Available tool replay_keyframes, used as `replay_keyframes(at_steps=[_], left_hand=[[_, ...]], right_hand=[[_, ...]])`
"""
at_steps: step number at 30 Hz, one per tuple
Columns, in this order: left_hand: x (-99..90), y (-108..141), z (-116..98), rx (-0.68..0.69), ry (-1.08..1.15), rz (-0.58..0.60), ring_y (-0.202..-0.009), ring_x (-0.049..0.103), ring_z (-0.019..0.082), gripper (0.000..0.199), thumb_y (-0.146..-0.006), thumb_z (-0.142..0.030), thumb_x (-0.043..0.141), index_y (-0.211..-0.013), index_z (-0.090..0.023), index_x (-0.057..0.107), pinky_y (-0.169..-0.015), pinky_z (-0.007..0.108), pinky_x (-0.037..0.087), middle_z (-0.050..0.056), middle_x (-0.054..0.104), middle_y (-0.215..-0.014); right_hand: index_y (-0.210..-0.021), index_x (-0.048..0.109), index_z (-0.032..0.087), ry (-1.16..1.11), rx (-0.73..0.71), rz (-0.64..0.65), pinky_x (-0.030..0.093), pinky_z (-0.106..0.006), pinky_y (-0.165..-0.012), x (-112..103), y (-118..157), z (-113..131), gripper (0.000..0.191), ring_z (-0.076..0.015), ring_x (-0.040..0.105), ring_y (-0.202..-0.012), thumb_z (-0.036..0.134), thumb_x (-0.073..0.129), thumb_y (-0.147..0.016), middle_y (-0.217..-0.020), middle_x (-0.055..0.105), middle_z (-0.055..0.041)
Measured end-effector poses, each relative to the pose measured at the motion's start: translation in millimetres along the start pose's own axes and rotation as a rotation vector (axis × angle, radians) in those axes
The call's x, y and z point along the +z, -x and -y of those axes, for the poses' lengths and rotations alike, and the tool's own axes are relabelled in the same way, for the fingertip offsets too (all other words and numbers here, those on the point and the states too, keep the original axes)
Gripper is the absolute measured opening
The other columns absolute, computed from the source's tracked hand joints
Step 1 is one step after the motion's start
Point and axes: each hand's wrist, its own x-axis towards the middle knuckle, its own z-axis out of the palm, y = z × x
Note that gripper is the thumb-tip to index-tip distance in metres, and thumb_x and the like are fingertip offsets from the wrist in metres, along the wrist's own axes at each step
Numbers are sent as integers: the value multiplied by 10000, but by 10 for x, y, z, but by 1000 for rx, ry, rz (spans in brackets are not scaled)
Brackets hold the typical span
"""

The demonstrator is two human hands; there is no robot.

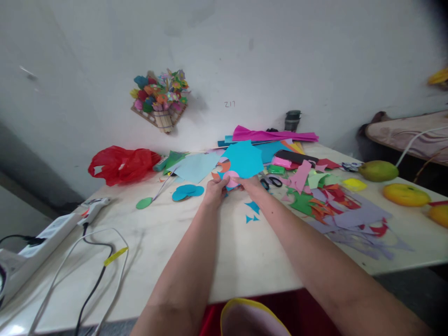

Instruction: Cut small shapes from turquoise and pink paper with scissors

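Both my hands are together over the middle of the table. My left hand (216, 190) has its fingers closed on the edge of a small pink paper circle (231, 179). My right hand (249, 184) touches the circle's other side, its fingers partly hidden. Directly behind them lies a large blue paper sheet (243, 158) with cut edges. Blue paper circles (187, 192) overlap in a small pile left of my left hand. Scissors with black handles (271, 182) rest just right of my right hand. Small blue scraps (252, 206) lie in front of the hands.
Coloured paper scraps (350, 210) spread over the right side, near a green mango (378, 171) and yellow fruit (406, 194). At the back left is a red plastic bag (124, 165). A power strip (51, 233) and cables occupy the left edge.
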Motion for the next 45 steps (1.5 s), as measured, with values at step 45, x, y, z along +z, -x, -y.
replay_keyframes(at_steps=[45], left_hand=[[42,89,-128,-26,125,181,-761,695,205,368,-570,-312,898,-795,-102,697,-749,309,555,85,721,-756]], right_hand=[[-686,569,198,-22,-6,64,373,-256,-416,2,80,91,345,-132,509,-468,315,836,-502,-563,610,9]])
